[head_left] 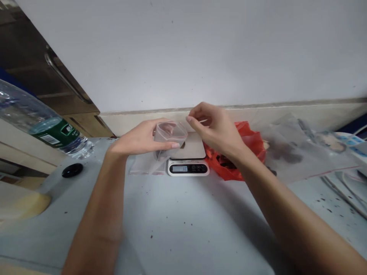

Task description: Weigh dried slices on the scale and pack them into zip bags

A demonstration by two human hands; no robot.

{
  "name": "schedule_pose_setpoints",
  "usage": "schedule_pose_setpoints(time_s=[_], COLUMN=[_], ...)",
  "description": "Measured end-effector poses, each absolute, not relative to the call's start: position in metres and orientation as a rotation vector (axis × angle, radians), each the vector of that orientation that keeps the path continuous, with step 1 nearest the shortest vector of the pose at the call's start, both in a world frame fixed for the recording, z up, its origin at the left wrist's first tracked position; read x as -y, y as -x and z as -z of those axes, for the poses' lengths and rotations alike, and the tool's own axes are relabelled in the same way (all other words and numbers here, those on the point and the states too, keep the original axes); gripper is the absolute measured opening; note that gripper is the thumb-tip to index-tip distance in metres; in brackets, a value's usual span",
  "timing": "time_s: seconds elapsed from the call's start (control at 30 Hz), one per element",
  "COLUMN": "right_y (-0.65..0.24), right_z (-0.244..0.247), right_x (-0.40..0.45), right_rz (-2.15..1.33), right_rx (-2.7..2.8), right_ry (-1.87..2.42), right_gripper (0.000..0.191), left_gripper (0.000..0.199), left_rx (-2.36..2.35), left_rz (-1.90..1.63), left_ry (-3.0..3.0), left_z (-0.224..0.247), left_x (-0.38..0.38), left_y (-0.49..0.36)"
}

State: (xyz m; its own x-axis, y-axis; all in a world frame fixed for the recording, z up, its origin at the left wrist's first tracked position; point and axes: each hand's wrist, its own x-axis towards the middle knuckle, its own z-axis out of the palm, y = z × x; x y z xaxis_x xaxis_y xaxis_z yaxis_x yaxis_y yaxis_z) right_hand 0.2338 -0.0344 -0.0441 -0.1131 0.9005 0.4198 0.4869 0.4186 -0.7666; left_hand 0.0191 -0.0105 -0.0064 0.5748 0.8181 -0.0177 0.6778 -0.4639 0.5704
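A clear zip-lock bag [172, 131] is held with its mouth spread open by my left hand [140, 137], the thumb in front and the fingers behind. Just right of the bag's mouth hovers my right hand [213, 126], its thumb and fingertips drawn together in a pinch; whatever they hold, if anything, is not visible. Below both hands sits a white digital scale [189, 168], its display apparently reading 13. A small dark piece [182, 145] shows by the bag's edge over the scale's plate. Under my right wrist lies an open red plastic bag [250, 143] with dark pieces inside.
Flat zip-lock bags [137, 166] lie left of the scale. To the right is a large clear bag [289, 152] with dark contents, near cables [341, 191]. A water bottle [54, 130] and a black lid [72, 170] are at the left. The wall [200, 57] rises behind.
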Motion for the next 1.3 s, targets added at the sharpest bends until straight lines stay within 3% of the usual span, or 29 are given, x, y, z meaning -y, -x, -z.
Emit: schedule_pose_setpoints(time_s=[0.2,0.37,0.47,0.6,0.77,0.97,1.13,1.3], right_y=[-0.228,-0.223,-0.229,-0.243,-0.252,-0.245,-0.255,-0.265], right_z=[0.077,0.077,0.069,0.066,0.062,0.045,0.038,0.027], right_x=[0.022,0.025,0.026,0.021,0.018,0.031,0.034,0.038], right_rz=[-0.423,-0.409,-0.438,-0.594,-0.679,-0.898,-0.610,-0.492], right_rx=[2.389,2.593,2.573,2.445,2.125,1.981,1.980,2.132], right_ry=[1.366,1.302,1.368,1.410,1.207,0.817,0.886,0.850], right_gripper=[0.042,0.028,0.031,0.031,0.015,0.035,0.040,0.012], left_gripper=[0.073,0.072,0.071,0.072,0.065,0.065,0.062,0.047], left_rx=[-1.384,-1.441,-1.434,-1.380,-1.279,-1.116,-1.049,-0.871], left_rz=[-0.352,-0.278,-0.190,-0.054,-0.027,-0.270,-0.454,-0.644], left_ry=[-2.268,-2.311,-2.333,-2.337,-2.328,-2.334,-2.353,-2.276], left_z=[-0.003,-0.001,0.005,0.012,0.019,0.015,0.009,0.003], left_x=[0.014,0.012,0.008,0.005,0.005,0.007,0.011,0.014], left_y=[-0.010,-0.010,-0.010,-0.014,-0.024,-0.028,-0.021,-0.020])
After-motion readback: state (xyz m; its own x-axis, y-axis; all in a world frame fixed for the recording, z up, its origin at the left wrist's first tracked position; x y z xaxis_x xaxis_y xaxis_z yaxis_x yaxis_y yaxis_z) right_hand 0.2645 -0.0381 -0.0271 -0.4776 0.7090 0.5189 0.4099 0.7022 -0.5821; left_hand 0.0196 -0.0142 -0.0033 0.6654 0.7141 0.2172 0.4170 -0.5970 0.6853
